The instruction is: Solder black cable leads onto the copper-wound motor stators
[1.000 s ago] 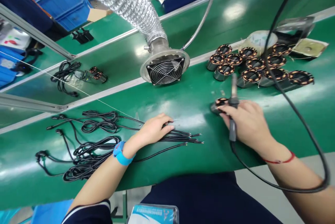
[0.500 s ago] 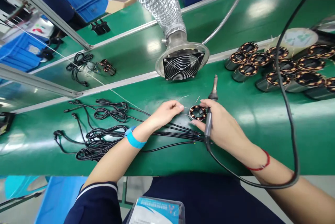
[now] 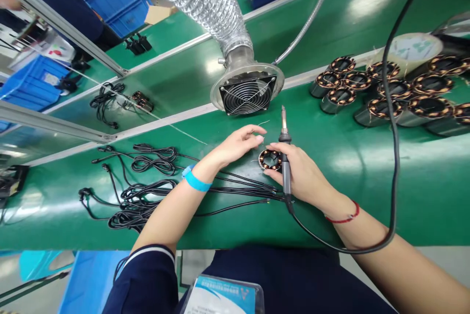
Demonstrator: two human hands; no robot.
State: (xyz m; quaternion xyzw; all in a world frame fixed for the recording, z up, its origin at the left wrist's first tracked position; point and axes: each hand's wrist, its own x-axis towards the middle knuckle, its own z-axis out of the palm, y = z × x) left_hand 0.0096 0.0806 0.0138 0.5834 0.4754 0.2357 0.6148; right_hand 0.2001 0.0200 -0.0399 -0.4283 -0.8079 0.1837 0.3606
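Note:
My right hand (image 3: 303, 169) is closed around the dark grey handle of a soldering iron (image 3: 286, 157), whose metal tip points away from me. The thumb and a finger of that same hand also grip a small motor stator (image 3: 270, 159), a ring with copper windings and a dark hollow centre. Thin wire ends stick out of the stator on its left side. Just left of it, my left hand (image 3: 238, 145) hovers with thumb and index finger slightly apart, close to a thin wire. Black cables (image 3: 242, 188) run beneath my left forearm, their stripped ends near the stator.
A fume extractor fan (image 3: 247, 95) on a silver duct (image 3: 205, 1) hangs beyond my hands. Several wound stators (image 3: 338, 99) stand at right, beside a tape roll (image 3: 414, 49). The iron's black cord (image 3: 394, 157) loops over my right forearm. Coiled cables (image 3: 147, 191) lie left.
My left thumb and index finger have parted from a pinch at the wires and shifted slightly up. The stator and soldering iron have moved a little left in view with my right hand.

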